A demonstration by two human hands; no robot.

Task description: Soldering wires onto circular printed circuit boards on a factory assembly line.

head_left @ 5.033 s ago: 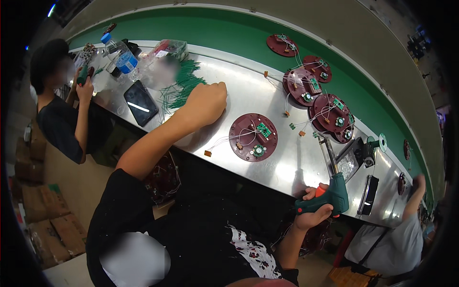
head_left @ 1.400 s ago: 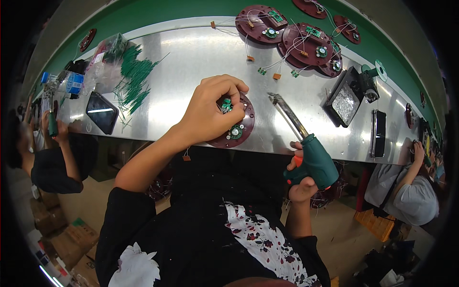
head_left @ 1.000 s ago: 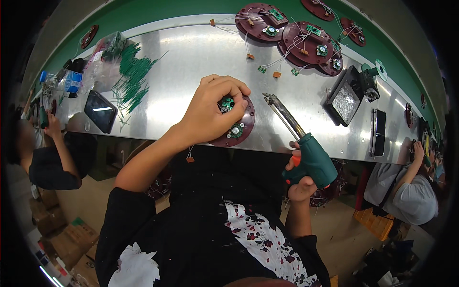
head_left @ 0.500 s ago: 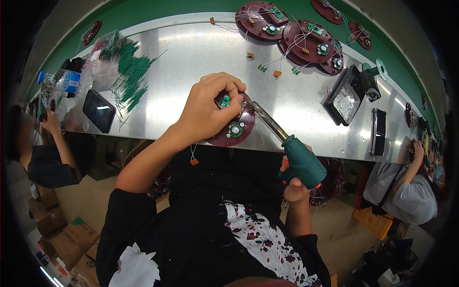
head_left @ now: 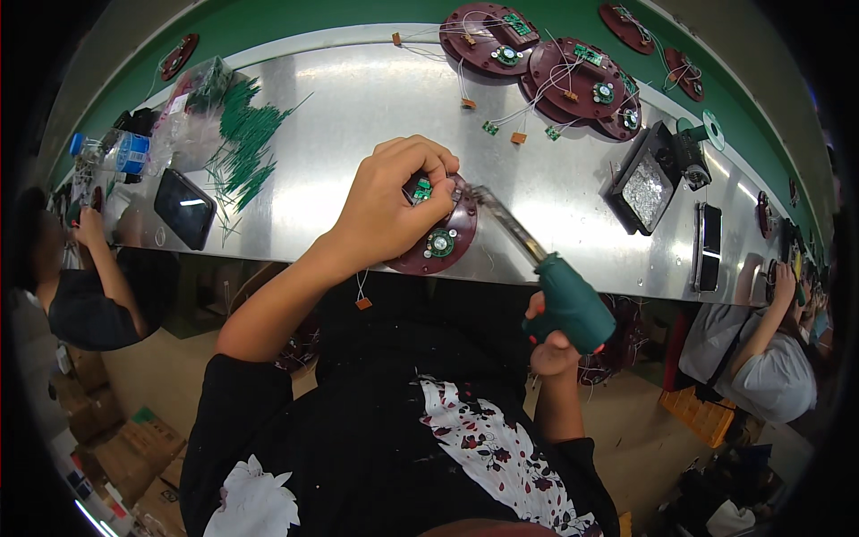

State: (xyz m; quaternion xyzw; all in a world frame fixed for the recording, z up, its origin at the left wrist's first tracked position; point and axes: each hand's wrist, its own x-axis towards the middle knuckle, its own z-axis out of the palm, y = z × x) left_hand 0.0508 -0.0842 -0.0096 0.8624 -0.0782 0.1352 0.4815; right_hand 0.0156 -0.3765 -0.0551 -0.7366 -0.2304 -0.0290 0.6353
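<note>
A maroon round plate [head_left: 456, 234] with small green circuit boards lies at the near edge of the metal worktop. My left hand [head_left: 398, 192] rests over it, thumb and fingers pinched together near its upper part; what they hold is hidden. One green board [head_left: 423, 190] shows between the fingers, and a round green part [head_left: 440, 242] sits lower on the plate. My right hand [head_left: 553, 351] grips a green soldering gun [head_left: 573, 304], its metal tip pointing up and left, just right of the left fingertips. An orange tab [head_left: 363, 303] on white wires hangs over the edge.
Several wired maroon plates [head_left: 573, 80] are stacked at the back. A black tray [head_left: 646, 183] and a solder spool [head_left: 712, 130] stand right; phones [head_left: 185, 208], green wires [head_left: 246, 134] and a bottle [head_left: 134, 154] lie left and right. Co-workers sit on both sides; a green belt [head_left: 358, 16] runs behind.
The soldering gun's tip has drawn slightly back from the plate and looks blurred. My left hand stays in place. Plates on the green belt have shifted to the right.
</note>
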